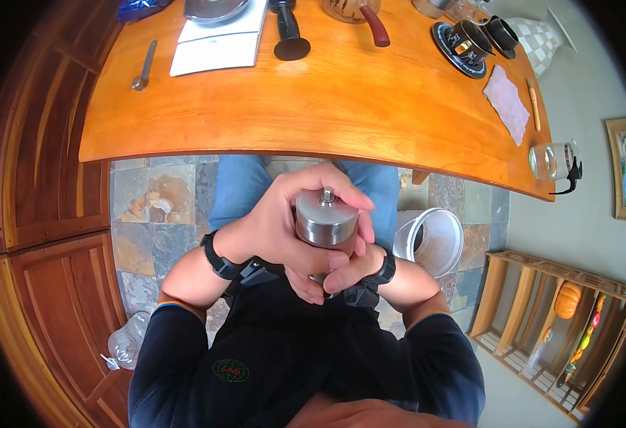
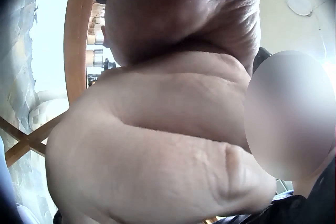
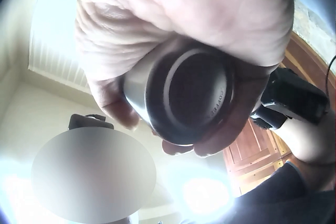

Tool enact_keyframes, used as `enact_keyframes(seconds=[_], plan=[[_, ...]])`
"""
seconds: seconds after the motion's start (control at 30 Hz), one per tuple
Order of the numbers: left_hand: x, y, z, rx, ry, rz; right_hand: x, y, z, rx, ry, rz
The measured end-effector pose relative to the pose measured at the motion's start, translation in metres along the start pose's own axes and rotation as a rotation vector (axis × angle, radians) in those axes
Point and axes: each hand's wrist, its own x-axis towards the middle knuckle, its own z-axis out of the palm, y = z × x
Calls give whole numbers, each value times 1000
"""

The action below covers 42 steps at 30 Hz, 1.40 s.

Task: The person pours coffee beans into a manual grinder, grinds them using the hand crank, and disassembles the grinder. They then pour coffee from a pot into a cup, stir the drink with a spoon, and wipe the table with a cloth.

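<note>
A steel coffee grinder [image 1: 325,222] with a bare spindle on its top is held between both hands, close in front of the torso. My left hand [image 1: 273,217] wraps its upper body, the fingers curled round the far side. Lower down, my right hand [image 1: 359,269] grips it around the base. The right wrist view has the round dark underside of the grinder [image 3: 197,95], marked with the word COFFEE, inside the curled right hand [image 3: 194,14]. Skin of the hands fills most of the left wrist view and hides the grinder there.
On the wooden table [image 1: 313,114] stand a scale on a white box [image 1: 216,50], a black tamper-like tool [image 1: 291,43], a spoon [image 1: 144,68], a black cup [image 1: 470,43], a cloth [image 1: 507,105] and a glass pot [image 1: 552,161]. A white bucket [image 1: 448,242] is on the floor.
</note>
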Motion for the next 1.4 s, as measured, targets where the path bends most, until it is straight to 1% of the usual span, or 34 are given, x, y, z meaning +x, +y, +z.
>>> enact_keyframes(seconds=[0.1,0.17,0.23,0.3,0.37,0.43,0.47,0.5,0.53,0.57,0.6,0.63,0.67,0.73,0.8,0.83,0.87,0.9,0.93,0.97,1.0,1.03,1.07,1.1,1.17,1.2,1.23,1.27,1.3,1.33,1.37,1.4], plan=[[1,3,-1,-21,17,-29,3,2,1,9,20,-17],[2,4,-2,-6,3,-11,3,3,0,2,20,-22],[1,7,-2,10,-12,8,1,3,-2,-276,16,-24],[0,12,1,145,-41,59,-3,8,-1,-282,36,-23],[-4,14,7,121,-18,50,-8,14,2,-291,56,-24],[-7,16,9,114,-2,34,-11,19,6,-545,266,-75],[-7,17,8,112,-3,34,-10,17,10,-849,262,-236],[-6,19,7,223,4,56,-8,15,12,-849,264,-235],[-6,21,7,335,12,78,-6,13,13,-796,370,-254],[-7,20,8,335,13,79,-4,11,12,-742,474,-271],[-8,18,10,330,87,61,-7,10,8,-916,473,-200],[-9,17,11,326,159,43,-5,9,6,-917,469,-200],[-10,15,10,428,169,86,-3,8,4,-941,452,-235],[-12,15,14,480,196,103,-2,8,5,-963,435,-268],[-12,14,16,530,224,120,-1,8,8,-1055,479,-333],[-12,13,17,593,236,162,-2,8,7,-1054,479,-331],[-11,12,19,657,250,204,-2,6,4,-1160,505,-374],[-10,10,18,658,254,205,-1,4,2,-1265,528,-417],[-9,7,16,790,286,277,2,3,-1,-1276,613,-387],[-8,3,15,922,319,348,3,4,-4,-1276,609,-384],[-8,-1,14,933,358,335,4,6,-9,-1360,671,-377],[-7,-5,14,937,363,340,5,7,-12,-1445,731,-371],[-6,-10,15,907,432,380,5,6,-10,-1482,744,-398],[-7,-12,16,877,504,418,6,3,-7,-1481,736,-391],[-9,-6,19,865,512,381,6,-5,0,-1427,684,-226],[-8,-2,19,854,505,348,4,-9,0,-1427,682,-223],[-8,2,18,854,506,350,1,-14,0,-1306,559,-180],[-10,5,17,718,426,304,-2,-17,-1,-1184,440,-137],[-10,8,17,582,346,257,-6,-19,0,-1184,441,-136],[-10,11,19,580,346,258,-10,-20,0,-900,326,-12],[-10,14,23,442,248,219,-12,-20,1,-614,211,107],[-10,16,26,304,151,180,-16,-13,-9,-682,15,93]])
